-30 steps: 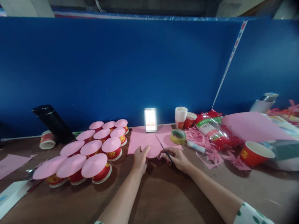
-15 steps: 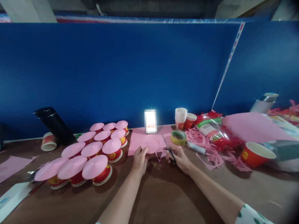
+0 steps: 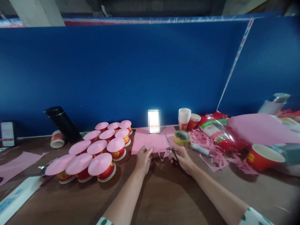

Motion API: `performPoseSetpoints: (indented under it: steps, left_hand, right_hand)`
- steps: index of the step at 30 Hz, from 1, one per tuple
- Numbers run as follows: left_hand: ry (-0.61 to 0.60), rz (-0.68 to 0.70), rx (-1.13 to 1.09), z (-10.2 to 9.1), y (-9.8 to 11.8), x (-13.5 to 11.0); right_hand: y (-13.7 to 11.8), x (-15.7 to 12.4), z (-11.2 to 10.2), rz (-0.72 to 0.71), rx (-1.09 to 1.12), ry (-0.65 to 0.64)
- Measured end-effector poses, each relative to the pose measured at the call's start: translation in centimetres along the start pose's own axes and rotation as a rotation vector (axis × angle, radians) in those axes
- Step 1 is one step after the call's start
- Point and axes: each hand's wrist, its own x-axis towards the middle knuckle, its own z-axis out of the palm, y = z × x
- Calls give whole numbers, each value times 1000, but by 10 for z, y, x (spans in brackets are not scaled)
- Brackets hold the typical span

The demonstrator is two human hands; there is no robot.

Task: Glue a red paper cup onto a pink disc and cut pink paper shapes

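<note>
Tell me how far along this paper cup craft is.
Done: about a dozen upturned red cups with pink paper cones stand at left. In hand: the left hand holds a pink paper circle; the right hand holds scissors. Left: plain cups and pink sheets remain unused.

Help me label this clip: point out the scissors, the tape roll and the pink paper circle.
scissors [image 3: 170, 147], head view, on the blades.
tape roll [image 3: 181, 138], head view, on its rim.
pink paper circle [image 3: 153, 142], head view, on its middle.
</note>
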Motion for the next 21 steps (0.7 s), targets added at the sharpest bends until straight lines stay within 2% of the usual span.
performPoseSetpoints:
  steps: [11,21]
  left_hand:
    - [1,24,16,0,-2,0]
    - [14,17,22,3,0,-2]
  right_hand:
    - [-1,0,0,2,-16,22]
    - [4,1,-2,-10,17,-15]
